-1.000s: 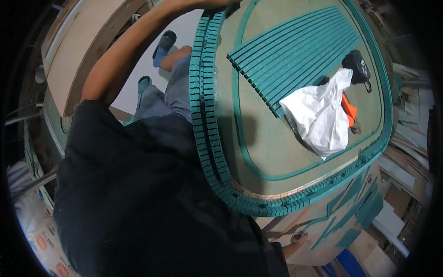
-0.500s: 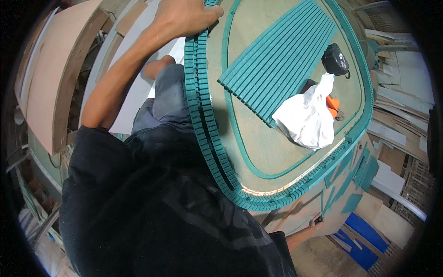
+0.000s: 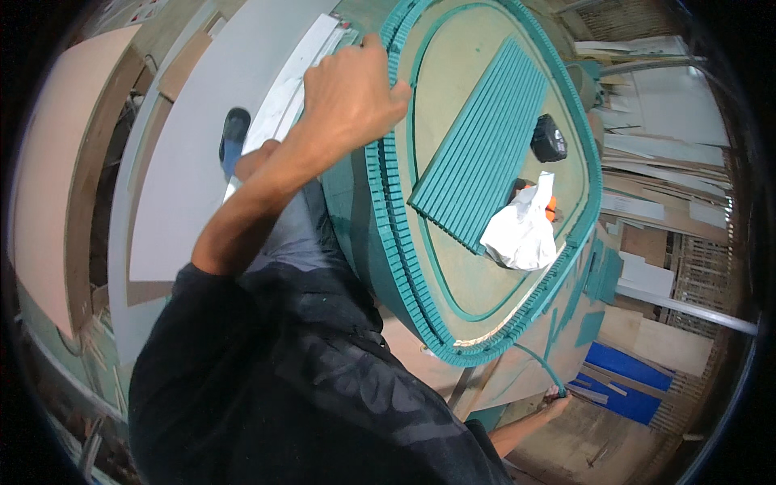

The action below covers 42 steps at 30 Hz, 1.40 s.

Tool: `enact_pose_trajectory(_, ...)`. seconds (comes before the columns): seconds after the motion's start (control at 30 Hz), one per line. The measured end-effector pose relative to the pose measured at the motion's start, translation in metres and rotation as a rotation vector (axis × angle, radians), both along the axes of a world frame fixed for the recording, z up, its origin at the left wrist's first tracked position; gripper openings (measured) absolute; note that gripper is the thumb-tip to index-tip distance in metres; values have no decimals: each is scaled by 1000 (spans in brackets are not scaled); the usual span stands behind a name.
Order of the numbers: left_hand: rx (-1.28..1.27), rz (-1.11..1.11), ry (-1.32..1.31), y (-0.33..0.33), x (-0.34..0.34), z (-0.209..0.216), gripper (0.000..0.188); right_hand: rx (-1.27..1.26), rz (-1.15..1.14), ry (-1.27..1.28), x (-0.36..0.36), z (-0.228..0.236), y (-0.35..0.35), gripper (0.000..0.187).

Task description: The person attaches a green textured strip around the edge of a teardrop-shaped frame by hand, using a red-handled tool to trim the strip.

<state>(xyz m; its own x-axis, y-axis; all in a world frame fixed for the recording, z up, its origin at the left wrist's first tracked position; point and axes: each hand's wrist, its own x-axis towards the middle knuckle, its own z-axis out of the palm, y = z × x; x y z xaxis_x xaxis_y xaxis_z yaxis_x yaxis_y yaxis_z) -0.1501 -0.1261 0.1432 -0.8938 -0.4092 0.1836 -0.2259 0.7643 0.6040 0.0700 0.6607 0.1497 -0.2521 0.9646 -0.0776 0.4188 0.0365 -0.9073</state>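
Observation:
A large rounded green form (image 3: 347, 214) stands in front of me, its top edged by a double band of slotted green strip (image 3: 390, 234). Over the left side of this edge, my left hand (image 3: 352, 93) is closed, thumb across the slotted strip and fingertips hidden. Far off to the right and low, my right hand (image 3: 556, 399) is closed on the end of a thin green strip (image 3: 540, 362), which curves up toward the form's near corner. On the top lie a grooved green panel (image 3: 485, 145), a crumpled white cloth (image 3: 524, 230) and a black tape measure (image 3: 549, 139).
An orange object (image 3: 551, 210) shows partly behind the cloth. Pale boards (image 3: 202, 145) lean at my left. A work table with green pieces (image 3: 594, 283) adjoins the form's right side. Stacked boards (image 3: 663, 178) and a blue sheet (image 3: 622, 396) lie beyond.
The view has shifted, and the form appears farther right and smaller. My left hand remains at the rim, lower in the picture. A curved green strip now shows running to my right hand.

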Motion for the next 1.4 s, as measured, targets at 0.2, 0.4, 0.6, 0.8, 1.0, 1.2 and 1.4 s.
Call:
enact_pose_trajectory(0.2,108,-6,104,4,-7,-12,58,346,-95,-52,19,77,-45,50)
enact_pose_trajectory(0.4,236,10,201,-2,-9,-47,71,649,40,-49,12,140,-129,49)
enact_pose_trajectory(0.6,1019,-65,500,-21,44,-67,36,1048,194,-14,22,223,-179,38)
enact_pose_trajectory(0.8,1312,-336,218,15,135,-16,23,1120,168,559,10,312,-301,40)
enact_pose_trajectory(1.0,1237,-1177,-206,54,189,15,25,1141,524,896,-73,339,-371,34)
enact_pose_trajectory(1.2,1869,-1128,16,67,184,19,66,406,822,1019,-108,305,-409,26)
enact_pose_trajectory(1.4,1774,-837,307,39,168,25,46,183,933,1003,-133,258,-396,22)
